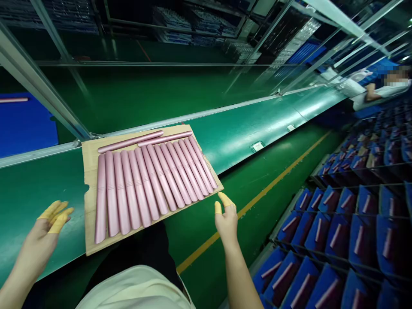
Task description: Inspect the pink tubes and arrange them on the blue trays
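Note:
A flat sheet of brown cardboard (90, 206) lies on the green bench, its front edge jutting over the side. On it rests a row of several shiny pink tubes (154, 180), side by side, with two more pink tubes (130, 141) laid crosswise along the back. My left hand (48, 229), with yellow finger cots, hovers left of the cardboard, fingers apart and holding nothing. Close to the cardboard's front right corner is my right hand (226, 219), also in yellow cots. Its thumb and fingers stand apart, with nothing between them; whether it touches the corner I cannot tell.
The long green bench (238, 128) runs to the far right, where another person (363, 88) sits. A metal frame post (61, 98) rises behind the cardboard. Blue sheeting (25, 124) lies at left. Racks of blue compartments (341, 240) holding pink tubes fill the right side.

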`<state>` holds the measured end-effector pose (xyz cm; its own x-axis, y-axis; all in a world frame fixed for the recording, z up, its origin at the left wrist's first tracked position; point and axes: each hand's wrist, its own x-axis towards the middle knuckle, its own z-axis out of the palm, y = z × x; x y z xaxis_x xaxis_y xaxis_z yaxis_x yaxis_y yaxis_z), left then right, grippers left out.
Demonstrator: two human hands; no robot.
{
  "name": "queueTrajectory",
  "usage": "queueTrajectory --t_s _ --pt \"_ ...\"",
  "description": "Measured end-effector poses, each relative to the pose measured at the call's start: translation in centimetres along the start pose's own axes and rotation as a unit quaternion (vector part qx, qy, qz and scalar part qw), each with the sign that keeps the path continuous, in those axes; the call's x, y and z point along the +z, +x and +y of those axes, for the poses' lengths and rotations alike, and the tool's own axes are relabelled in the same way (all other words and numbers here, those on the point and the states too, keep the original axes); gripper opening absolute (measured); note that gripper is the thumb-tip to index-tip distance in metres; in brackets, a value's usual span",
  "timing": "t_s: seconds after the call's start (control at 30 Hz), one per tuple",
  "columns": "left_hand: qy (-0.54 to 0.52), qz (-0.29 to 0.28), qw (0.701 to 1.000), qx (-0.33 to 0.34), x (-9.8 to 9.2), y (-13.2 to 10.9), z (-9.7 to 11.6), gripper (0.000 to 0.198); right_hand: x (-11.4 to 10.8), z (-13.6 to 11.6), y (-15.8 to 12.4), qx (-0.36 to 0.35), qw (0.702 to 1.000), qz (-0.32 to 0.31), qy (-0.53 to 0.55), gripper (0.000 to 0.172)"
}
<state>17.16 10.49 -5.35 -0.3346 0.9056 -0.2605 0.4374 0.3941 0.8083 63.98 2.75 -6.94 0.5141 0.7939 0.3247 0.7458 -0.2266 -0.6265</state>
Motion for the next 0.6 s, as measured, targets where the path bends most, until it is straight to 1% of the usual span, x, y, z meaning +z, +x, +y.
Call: queueTrajectory --t_s 0.03,0.07,0.1,0.13,0.2,0.27,0.33,0.4,0.47,0.53,0.6 --pt "-0.018 -0.015 0.999 -0.021 0.3 1.1 0.6 0.035 -0.1 1.7 1.4 0.054 0.998 -0.015 -0.003 0.04" --pt "-0.043 -0.029 0.998 -0.036 0.7 2.1 1.3 0.036 -0.1 3.2 2.8 0.097 0.995 -0.034 -0.001 0.044" --pt "-0.071 -0.031 0.996 -0.05 1.3 3.0 2.1 0.04 0.0 4.4 4.0 0.127 0.99 -0.053 0.008 0.047" --pt "-0.101 -0.021 0.992 -0.068 1.9 3.8 2.9 0.046 0.2 5.3 5.1 0.144 0.987 -0.071 0.02 0.049" --pt "-0.138 0.001 0.985 -0.103 3.2 5.0 4.4 0.053 0.8 6.5 7.0 0.152 0.982 -0.108 0.041 0.049" --pt "-0.159 0.026 0.979 -0.127 4.3 5.7 5.7 0.055 1.3 6.8 8.6 0.171 0.971 -0.15 0.069 0.047" --pt "-0.171 0.052 0.974 -0.14 5.0 6.3 6.3 0.052 1.6 6.7 10.2 0.203 0.954 -0.19 0.111 0.045" --pt "-0.179 0.069 0.97 -0.146 5.4 6.7 6.3 0.044 1.9 6.3 11.8 0.237 0.931 -0.226 0.161 0.042" --pt "-0.182 0.075 0.968 -0.154 5.5 6.9 5.9 0.036 2.2 6.0 13.3 0.258 0.909 -0.261 0.199 0.037" --pt "-0.185 0.074 0.967 -0.159 5.7 7.1 5.5 0.028 2.7 5.9 14.3 0.269 0.89 -0.289 0.228 0.034" --pt "-0.19 0.068 0.965 -0.166 5.9 7.1 5.3 0.024 3.3 6.0 15.0 0.278 0.875 -0.304 0.256 0.033"
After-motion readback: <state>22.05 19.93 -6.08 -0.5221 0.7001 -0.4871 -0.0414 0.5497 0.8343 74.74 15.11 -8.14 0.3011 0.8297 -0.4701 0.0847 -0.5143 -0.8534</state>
